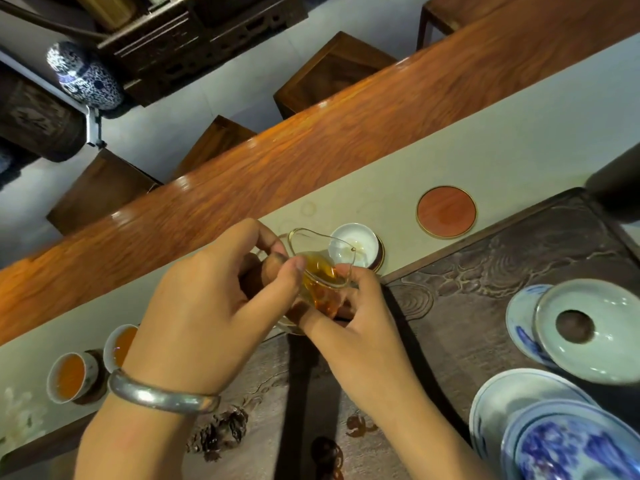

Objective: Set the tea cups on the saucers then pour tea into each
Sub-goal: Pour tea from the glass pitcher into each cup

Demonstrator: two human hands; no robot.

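Silver shows on the bangle (162,398) at the left wrist; nearest lie blue-and-white dishes (568,441), no writing legible on them. Over the dark carved tray (485,271) the left hand (207,306) and right hand (360,327) both grip a tilted glass pitcher (320,271) of amber tea, its spout above a white cup (355,249) on its saucer (381,254). At left, two filled cups (69,375) sit on the pale runner (502,157). Beyond, an empty wooden saucer (446,211), then the bench (311,140).

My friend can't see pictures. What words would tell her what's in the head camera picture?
Two hands tip a glass pitcher of amber tea toward a white cup on a saucer. Two filled cups sit at the left on the pale runner, and one round wooden saucer has no cup.
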